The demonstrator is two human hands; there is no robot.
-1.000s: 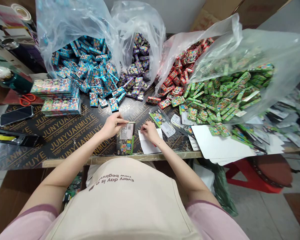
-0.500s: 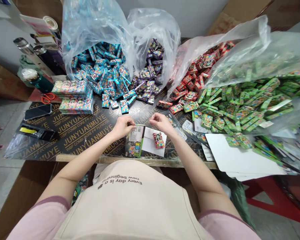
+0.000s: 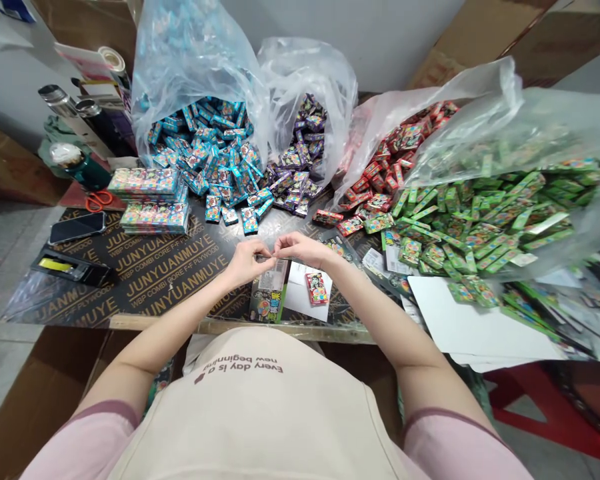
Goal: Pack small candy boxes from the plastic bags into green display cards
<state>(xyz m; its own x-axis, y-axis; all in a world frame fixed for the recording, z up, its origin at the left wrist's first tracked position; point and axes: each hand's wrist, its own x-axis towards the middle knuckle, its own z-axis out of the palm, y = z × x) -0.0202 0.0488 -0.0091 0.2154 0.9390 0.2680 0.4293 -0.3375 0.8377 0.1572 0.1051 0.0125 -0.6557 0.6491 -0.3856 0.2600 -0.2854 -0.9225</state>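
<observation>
My left hand (image 3: 251, 262) is closed in a pinch at the top edge of a printed green-and-black card (image 3: 266, 299) lying near the table's front edge. My right hand (image 3: 300, 249) reaches in from the right, its fingertips pinched and meeting the left fingertips above the card. Whatever is between the right fingertips is too small to make out. Beside the printed card is a white panel (image 3: 296, 303), perhaps part of the same piece. A small red box (image 3: 317, 289) with colourful print lies on the white panel, below my right wrist.
Behind my hands lie heaps of small blue boxes (image 3: 220, 143), purple boxes (image 3: 303, 157), red boxes (image 3: 395, 160) and green boxes (image 3: 473, 223), spilling from plastic bags. Wrapped stacks (image 3: 153, 217), a phone (image 3: 77, 228), scissors (image 3: 99, 200) and a tape dispenser (image 3: 73, 267) are at left. White sheets (image 3: 475, 327) overhang the right edge.
My right hand has moved left, so its fingertips now meet those of my left hand. The left hand stays at the card's top edge. The whole view has shifted slightly.
</observation>
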